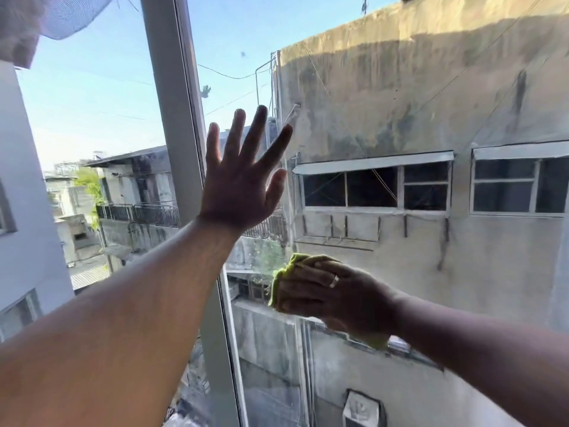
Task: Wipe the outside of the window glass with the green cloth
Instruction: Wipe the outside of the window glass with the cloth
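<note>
**A:** Head view, left edge first: a pale building wall [27, 211] at 9 o'clock, blue sky above it, and a scrap of mesh netting [61, 16] at 11 o'clock. What stands next?

**B:** The white window frame [181, 118] runs from 12 o'clock down toward 6 o'clock, leaning a little. Just right of it, the left hand [238, 183] is raised at the centre, palm turned to the window glass [400, 241]. Fingers spread wide and straight, holding nothing. Whether the palm touches the pane cannot be told.

**A:** And the green cloth [284, 274]?

**B:** Bunched at about 5 o'clock from centre, below and right of the left hand. The right hand [334, 292] lies over it with fingers curled around the wad, pressing it toward the pane; a ring [334, 281] shows on one finger. A strip of cloth also shows under the wrist. Which side of the glass the cloth is on cannot be told.

**A:** Far right?

**B:** A stained concrete building [431, 103] fills 1 to 4 o'clock, with barred windows [375, 188] under a metal awning.
</note>
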Available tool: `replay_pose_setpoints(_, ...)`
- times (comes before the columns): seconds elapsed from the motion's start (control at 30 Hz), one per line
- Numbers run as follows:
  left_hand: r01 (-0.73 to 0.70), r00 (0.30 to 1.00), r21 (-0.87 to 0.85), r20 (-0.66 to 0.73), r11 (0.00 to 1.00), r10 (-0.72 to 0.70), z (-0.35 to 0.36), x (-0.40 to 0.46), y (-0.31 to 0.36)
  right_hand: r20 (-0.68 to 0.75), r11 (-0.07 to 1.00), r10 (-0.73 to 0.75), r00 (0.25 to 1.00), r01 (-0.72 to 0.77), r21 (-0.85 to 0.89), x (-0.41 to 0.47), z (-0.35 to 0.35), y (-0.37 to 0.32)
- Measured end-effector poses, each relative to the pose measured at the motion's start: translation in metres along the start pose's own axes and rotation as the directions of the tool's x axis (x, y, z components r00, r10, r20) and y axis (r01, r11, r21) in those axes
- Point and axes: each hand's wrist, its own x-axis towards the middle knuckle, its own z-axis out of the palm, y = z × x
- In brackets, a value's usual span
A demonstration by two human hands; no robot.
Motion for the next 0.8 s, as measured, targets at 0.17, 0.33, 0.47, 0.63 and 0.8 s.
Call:
replay_pose_setpoints(0.17,0.005,1.0,0.0,0.004,1.0,-0.005,0.003,-0.001,0.004,-0.102,0.907,0.42,0.902,-0.421,0.013,-0.037,-0.007,0.081)
replay_pose_setpoints(0.33,-0.009,1.0,0.007,-0.006,1.0,0.009,0.006,-0.002,-0.001,-0.155,0.814,0.581,0.799,-0.571,0.11,0.046,0.001,-0.012)
replay_pose_setpoints(0.47,-0.013,1.0,0.0,-0.002,1.0,0.013,0.005,-0.002,-0.002,-0.015,0.993,0.093,0.996,-0.092,0.077,0.032,0.0,-0.027)
replay_pose_setpoints(0.63,-0.003,1.0,0.001,-0.019,1.0,0.003,0.009,-0.002,0.001,-0.105,0.76,0.649,0.754,-0.648,0.04,-0.056,-0.028,0.108)
replay_pose_setpoints(0.8,-0.018,0.999,0.001,-0.033,1.0,0.018,0.013,-0.001,0.001,-0.219,0.495,0.859,0.462,-0.859,0.129,0.007,-0.026,0.097)
